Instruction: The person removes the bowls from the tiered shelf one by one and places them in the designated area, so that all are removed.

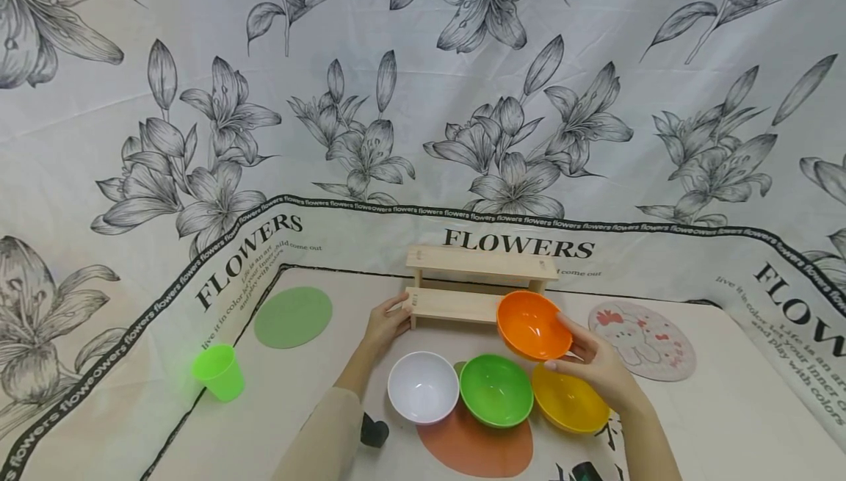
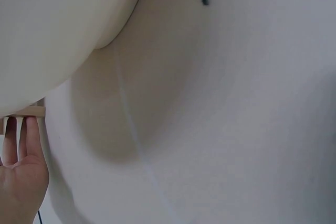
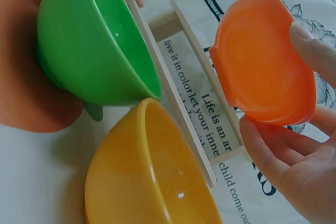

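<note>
My right hand (image 1: 598, 367) holds an orange bowl (image 1: 532, 323) by its right rim, thumb at the rim and fingers beneath. The bowl overlaps the right end of the lower shelf of a two-tier wooden stand (image 1: 456, 306) and appears tilted over it in the right wrist view. At the stand's left end, my left hand (image 1: 385, 328) grips the lower shelf's edge; part of this hand is hidden in the left wrist view. Nearer me, a white bowl (image 1: 423, 387), a green bowl (image 1: 496, 391) and a yellow bowl (image 1: 570, 400) form a row.
An orange round mat (image 1: 482, 448) lies partly under the bowls. Left are a green oval mat (image 1: 294, 317) and a bright green cup (image 1: 221, 372). A pink bunny mat (image 1: 644, 341) lies right. A flower-printed cloth (image 1: 370, 231) rises behind the stand.
</note>
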The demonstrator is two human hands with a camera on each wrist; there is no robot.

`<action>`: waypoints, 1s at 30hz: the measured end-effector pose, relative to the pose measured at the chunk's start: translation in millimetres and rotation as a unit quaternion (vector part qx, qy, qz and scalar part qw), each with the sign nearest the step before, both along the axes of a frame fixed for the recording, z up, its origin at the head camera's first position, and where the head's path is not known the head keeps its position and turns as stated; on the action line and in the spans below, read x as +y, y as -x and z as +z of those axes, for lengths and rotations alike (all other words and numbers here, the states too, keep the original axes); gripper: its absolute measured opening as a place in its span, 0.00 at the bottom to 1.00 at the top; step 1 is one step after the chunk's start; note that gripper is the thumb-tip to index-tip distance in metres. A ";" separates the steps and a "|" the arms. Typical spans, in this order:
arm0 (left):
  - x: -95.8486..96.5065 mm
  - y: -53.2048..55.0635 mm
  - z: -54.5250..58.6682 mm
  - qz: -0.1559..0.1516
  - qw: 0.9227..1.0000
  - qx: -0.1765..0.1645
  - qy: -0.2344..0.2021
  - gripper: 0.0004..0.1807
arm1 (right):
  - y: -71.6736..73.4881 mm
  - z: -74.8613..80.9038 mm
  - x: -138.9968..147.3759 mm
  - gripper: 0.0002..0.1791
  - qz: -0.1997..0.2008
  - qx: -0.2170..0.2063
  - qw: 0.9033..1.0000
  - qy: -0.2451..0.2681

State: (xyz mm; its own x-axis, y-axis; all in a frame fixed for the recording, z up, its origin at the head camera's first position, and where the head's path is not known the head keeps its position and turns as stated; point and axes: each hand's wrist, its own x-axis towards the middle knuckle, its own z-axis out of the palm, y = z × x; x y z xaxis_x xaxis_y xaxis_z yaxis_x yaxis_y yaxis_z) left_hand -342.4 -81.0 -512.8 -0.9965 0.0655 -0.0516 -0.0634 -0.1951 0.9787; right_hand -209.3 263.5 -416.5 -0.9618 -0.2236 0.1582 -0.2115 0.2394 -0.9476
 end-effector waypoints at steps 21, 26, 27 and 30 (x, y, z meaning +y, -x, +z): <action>-0.5 -0.9 -0.2 -0.001 1.000 0.001 0.015 0.24 | -30.1 -16.0 57.5 0.44 -0.087 -0.043 0.995 -0.014; -0.7 -1.1 0.1 -0.001 1.000 0.001 0.016 0.24 | -37.3 -20.4 74.1 0.47 -0.132 -0.074 0.988 -0.026; -0.6 -1.3 0.5 0.000 1.000 0.001 0.016 0.24 | -38.5 -21.2 77.5 0.47 -0.142 -0.081 0.986 -0.032; -0.4 -1.6 1.5 0.000 1.000 -0.001 0.015 0.24 | -41.9 -23.7 86.5 0.49 -0.168 -0.111 0.978 -0.054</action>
State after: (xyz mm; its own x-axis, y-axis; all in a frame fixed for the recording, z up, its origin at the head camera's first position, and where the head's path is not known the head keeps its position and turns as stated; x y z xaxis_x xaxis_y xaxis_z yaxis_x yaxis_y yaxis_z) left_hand -340.8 -81.5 -511.2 -0.9963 0.0645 -0.0564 -0.0665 -0.1663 0.9838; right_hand -167.4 350.0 -440.3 -0.9918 0.1071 -0.0690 0.1034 0.3605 -0.9270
